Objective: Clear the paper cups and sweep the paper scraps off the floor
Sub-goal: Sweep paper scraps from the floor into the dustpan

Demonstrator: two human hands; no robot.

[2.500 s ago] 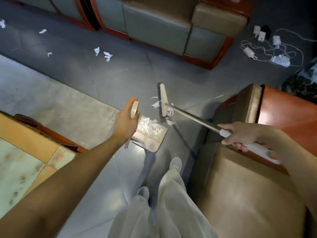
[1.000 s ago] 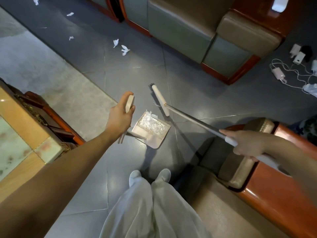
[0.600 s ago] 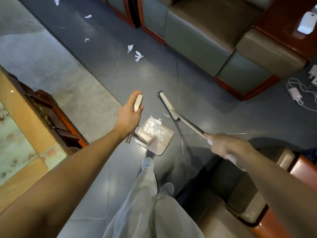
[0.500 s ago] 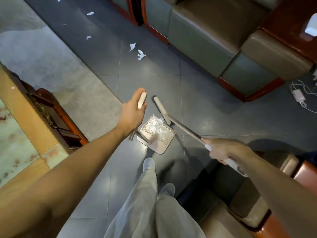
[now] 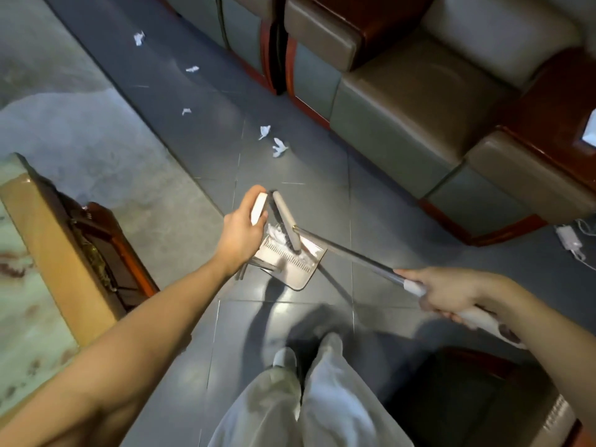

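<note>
Grips the white top of the dustpan handle (image 5: 259, 209) in the left hand (image 5: 240, 235), fingers curled round it, arm stretched forward. Clasps the white grip at the near end of the broom pole (image 5: 348, 253) in the right hand (image 5: 448, 291), fingers wrapped round it, pole slanting up and left to the broom head (image 5: 287, 219).

Carries, in the beige dustpan (image 5: 298, 279), a heap of white paper scraps (image 5: 274, 231) at the far corner, just under the left hand, plus a few more white bits against the pan's right wall. Shows a row of comb teeth running across the pan. Lays the broom head lengthwise over the pan, dark bristles turned towards the handle and touching the heap, lower end above the comb teeth. Cannot tell whether the pan rests on the tiles or hangs just above them.

Leaves loose scraps on the dark grey floor (image 5: 306, 175) beyond the pan: a close pair (image 5: 279, 147) near the base of the sofa (image 5: 403, 101), and three single bits strung out further away to the left (image 5: 186, 111).

Stands with pale trousers (image 5: 309, 401) and light shoes directly behind the pan. Has a stone-topped table (image 5: 29, 253) at the left edge and a white plug with cable (image 5: 569, 241) on the floor at the far right, beside the sofa's end.
</note>
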